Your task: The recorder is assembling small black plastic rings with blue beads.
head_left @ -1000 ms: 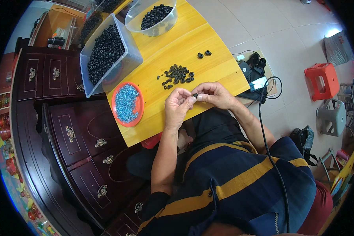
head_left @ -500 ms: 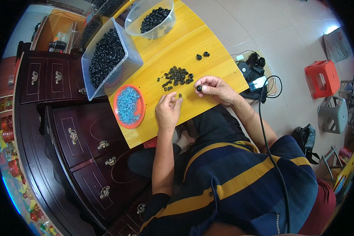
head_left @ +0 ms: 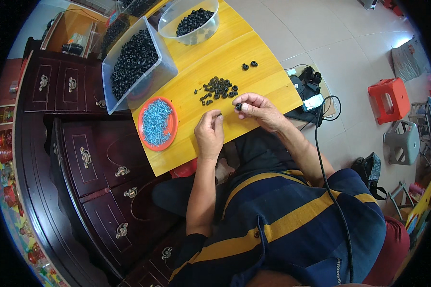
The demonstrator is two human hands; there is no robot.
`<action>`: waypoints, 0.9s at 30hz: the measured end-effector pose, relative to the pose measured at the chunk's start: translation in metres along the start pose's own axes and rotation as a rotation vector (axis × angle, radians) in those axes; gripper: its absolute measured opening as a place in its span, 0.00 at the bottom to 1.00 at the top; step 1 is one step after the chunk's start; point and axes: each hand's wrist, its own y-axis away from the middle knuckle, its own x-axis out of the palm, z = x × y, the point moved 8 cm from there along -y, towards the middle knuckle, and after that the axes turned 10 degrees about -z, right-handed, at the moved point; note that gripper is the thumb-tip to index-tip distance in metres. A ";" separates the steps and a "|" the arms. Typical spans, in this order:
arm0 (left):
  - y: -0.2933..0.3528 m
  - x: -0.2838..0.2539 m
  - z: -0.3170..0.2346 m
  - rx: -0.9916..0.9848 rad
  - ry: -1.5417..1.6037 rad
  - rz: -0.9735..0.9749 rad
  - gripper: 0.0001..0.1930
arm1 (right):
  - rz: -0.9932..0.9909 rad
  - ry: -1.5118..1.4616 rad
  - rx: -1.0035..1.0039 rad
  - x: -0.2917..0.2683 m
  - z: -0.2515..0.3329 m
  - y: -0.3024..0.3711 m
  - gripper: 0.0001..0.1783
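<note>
Between the thumb and fingers of my right hand [head_left: 261, 113] is a small round black part [head_left: 238, 106] with a hole in it. My left hand [head_left: 209, 133] is pinched just left of it, with a sliver of a small dark piece [head_left: 220, 114] showing at its fingertips. Beyond both hands lies a loose pile of small black parts [head_left: 220, 87], some ring-shaped, some small chunks. Two more round black parts [head_left: 245, 67] lie farther off to the right. An orange plate [head_left: 174, 125] of small bluish metal screws rests left of my left hand.
On the yellow tabletop [head_left: 268, 86], a rectangular clear bin [head_left: 165, 71] full of black parts stands at the far left. Behind it is a round clear tub [head_left: 214, 29] with more. Dark drawers [head_left: 88, 158] border the left; a black cable [head_left: 319, 148] hangs beside my right arm.
My left fingertips have closed on the small dark piece, and the hand has moved slightly right and up. My right hand still holds its round part, now turned a little. The view has shifted slightly.
</note>
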 end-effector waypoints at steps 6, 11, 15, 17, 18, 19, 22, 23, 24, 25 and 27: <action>0.007 -0.042 -0.035 0.018 0.149 -0.143 0.06 | 0.027 -0.342 0.270 0.029 -0.034 0.013 0.16; 0.015 -0.056 -0.040 0.101 0.162 -0.107 0.07 | 0.078 -0.394 0.307 0.051 -0.048 0.015 0.13; 0.020 -0.064 -0.046 0.106 0.154 -0.107 0.07 | 0.080 -0.270 0.299 0.062 -0.057 0.015 0.11; 0.021 -0.067 -0.044 0.108 0.161 -0.108 0.08 | 0.085 -0.244 0.286 0.066 -0.057 0.015 0.10; 0.022 -0.068 -0.044 0.112 0.167 -0.104 0.08 | 0.088 -0.222 0.271 0.068 -0.057 0.015 0.10; 0.023 -0.071 -0.042 0.110 0.168 -0.108 0.08 | 0.090 -0.219 0.274 0.070 -0.059 0.015 0.10; 0.023 -0.074 -0.038 0.100 0.142 -0.082 0.07 | 0.073 -0.197 0.244 0.069 -0.063 0.013 0.10; 0.023 -0.073 -0.038 0.103 0.144 -0.070 0.07 | 0.067 -0.189 0.230 0.069 -0.062 0.012 0.10; 0.023 -0.073 -0.038 0.106 0.145 -0.058 0.07 | 0.061 -0.183 0.216 0.068 -0.062 0.011 0.09; 0.023 -0.072 -0.038 0.105 0.144 -0.058 0.07 | 0.061 -0.183 0.217 0.066 -0.062 0.011 0.09; 0.023 -0.072 -0.039 0.112 0.139 -0.047 0.07 | 0.070 -0.156 0.235 0.064 -0.063 0.011 0.09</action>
